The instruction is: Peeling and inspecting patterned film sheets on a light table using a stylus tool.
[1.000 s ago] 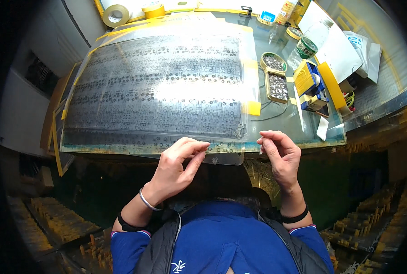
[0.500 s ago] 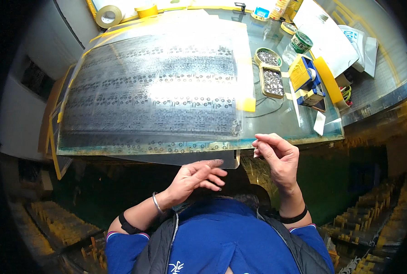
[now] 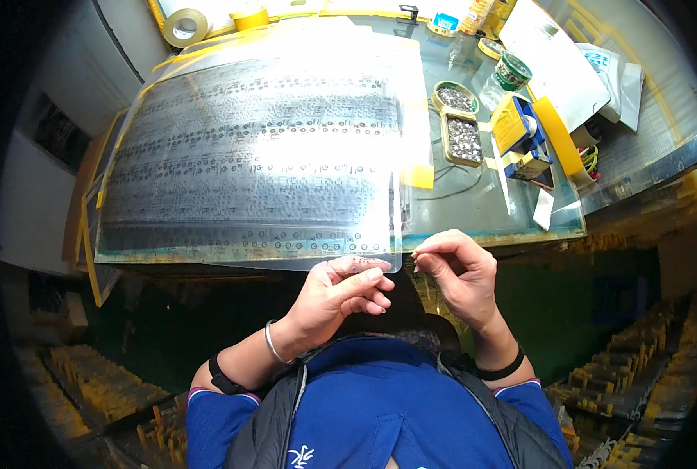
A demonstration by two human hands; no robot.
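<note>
A large transparent film sheet (image 3: 239, 187) printed with dark circuit-like patterns covers the left of the glass-topped table (image 3: 473, 223). Its near right corner hangs past the front edge, where my left hand (image 3: 344, 289) grips it: fingertips show through the film, the thumb is on the near side. Just right of that corner is my right hand (image 3: 462, 273), thumb and forefinger pinched together. Whatever sits between those fingertips, if anything, is too small to make out.
Right of the film stand two tins of small dark and pale bits (image 3: 464, 141), a blue-and-yellow tape dispenser (image 3: 524, 137), a green-lidded jar (image 3: 511, 72) and a small white piece (image 3: 544, 208). Tape rolls (image 3: 186, 28) lie at the far left. Wooden racks (image 3: 630, 375) stand below.
The film's near right corner has risen and shifted left over the table edge, with my left hand now gripping it. My right hand has moved a little left, still pinched.
</note>
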